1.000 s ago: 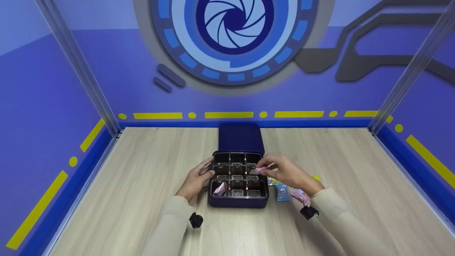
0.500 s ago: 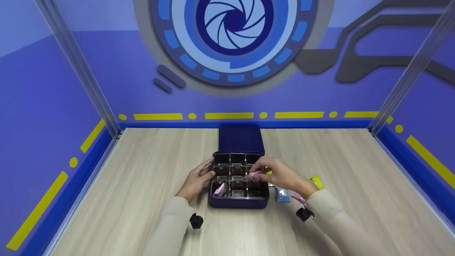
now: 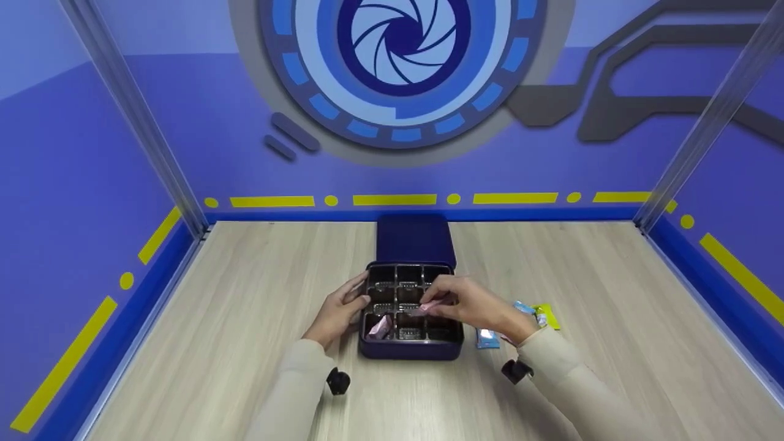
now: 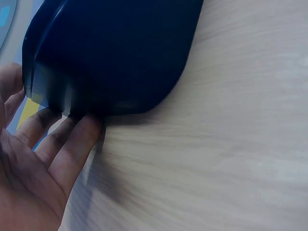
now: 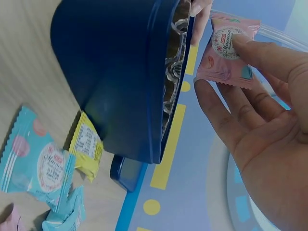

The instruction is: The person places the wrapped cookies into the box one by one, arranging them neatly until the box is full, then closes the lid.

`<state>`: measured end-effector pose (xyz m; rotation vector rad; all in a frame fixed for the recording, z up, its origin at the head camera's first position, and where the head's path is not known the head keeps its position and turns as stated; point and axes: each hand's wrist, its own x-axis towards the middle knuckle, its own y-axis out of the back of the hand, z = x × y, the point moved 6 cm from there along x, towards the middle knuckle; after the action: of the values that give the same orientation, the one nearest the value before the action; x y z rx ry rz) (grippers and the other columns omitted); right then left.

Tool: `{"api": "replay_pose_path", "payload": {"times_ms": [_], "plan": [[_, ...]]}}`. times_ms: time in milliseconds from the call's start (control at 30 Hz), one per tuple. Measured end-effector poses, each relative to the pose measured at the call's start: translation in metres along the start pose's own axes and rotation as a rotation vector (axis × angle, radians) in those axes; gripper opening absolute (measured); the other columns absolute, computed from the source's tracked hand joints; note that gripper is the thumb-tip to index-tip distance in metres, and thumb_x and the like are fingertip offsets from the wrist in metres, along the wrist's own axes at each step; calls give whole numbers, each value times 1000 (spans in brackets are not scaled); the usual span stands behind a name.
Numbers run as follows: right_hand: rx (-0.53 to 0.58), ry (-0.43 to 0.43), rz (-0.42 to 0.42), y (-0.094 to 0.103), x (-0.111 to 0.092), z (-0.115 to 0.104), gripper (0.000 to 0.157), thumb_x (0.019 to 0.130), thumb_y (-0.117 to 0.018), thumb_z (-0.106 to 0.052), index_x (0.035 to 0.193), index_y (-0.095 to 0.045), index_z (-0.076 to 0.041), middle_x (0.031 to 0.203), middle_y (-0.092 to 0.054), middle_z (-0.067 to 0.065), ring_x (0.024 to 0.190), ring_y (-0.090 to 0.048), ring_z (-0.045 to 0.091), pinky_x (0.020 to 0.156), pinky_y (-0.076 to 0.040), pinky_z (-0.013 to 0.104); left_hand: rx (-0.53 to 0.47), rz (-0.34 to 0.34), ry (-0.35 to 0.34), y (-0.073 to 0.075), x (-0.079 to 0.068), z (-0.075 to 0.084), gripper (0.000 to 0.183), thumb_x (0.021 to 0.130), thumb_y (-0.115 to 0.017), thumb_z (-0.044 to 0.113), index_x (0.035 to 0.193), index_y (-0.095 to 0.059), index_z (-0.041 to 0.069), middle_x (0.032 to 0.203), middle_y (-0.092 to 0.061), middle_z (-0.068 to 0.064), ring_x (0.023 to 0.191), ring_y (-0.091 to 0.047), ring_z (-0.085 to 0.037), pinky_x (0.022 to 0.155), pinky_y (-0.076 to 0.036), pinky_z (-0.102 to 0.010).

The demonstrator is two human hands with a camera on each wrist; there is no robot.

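Note:
A dark blue box [image 3: 411,350] with a clear compartment tray sits mid-table. My left hand [image 3: 337,307] holds its left side, thumb at the rim and fingertips low on the wall, as the left wrist view shows. My right hand [image 3: 476,301] pinches a pink wrapped macaron [image 5: 228,53] between thumb and fingers, above the tray near the middle and right columns. Another pink wrapped macaron [image 3: 380,327] lies in the front left compartment. In the right wrist view the held wrapper shows its round "Macaron" label, with the box wall [image 5: 113,77] beside it.
Behind the box lies a dark blue lid [image 3: 415,237]. Right of it are a blue wrapped macaron [image 3: 488,339], a yellow one [image 3: 550,316] and others partly behind my right forearm. A patterned wall [image 3: 306,184] bounds the table's back.
My right hand has moved leftward and slightly nearer with the pink wrapped macaron, from the right column toward the middle of the tray. The left hand and box stay in place.

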<state>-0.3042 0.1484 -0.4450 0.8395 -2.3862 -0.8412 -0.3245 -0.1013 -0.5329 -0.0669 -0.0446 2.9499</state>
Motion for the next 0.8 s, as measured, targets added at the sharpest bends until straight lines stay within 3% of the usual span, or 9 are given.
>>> {"api": "replay_pose_path", "payload": {"times_ms": [467,800], "plan": [[-59,53,-36,-12,7,-6,12,97,-79,-6,107,-79,-13,104,-73,-5,100,-68,16,89,-59,46,29,-16,-15,0,0,0,59,106,-59,2,163,-42,5,159,-46,-25,132,-61,-38,95,-60,-43],[-61,64,-82,-19,9,-9,15,97,-77,-2,109,-78,-10,107,-74,-3,100,-68,16,89,-60,38,21,-13,-21,-1,0,1,59,107,-60,3,163,-42,5,158,-47,-26,129,-63,-37,95,-60,-43]]}}
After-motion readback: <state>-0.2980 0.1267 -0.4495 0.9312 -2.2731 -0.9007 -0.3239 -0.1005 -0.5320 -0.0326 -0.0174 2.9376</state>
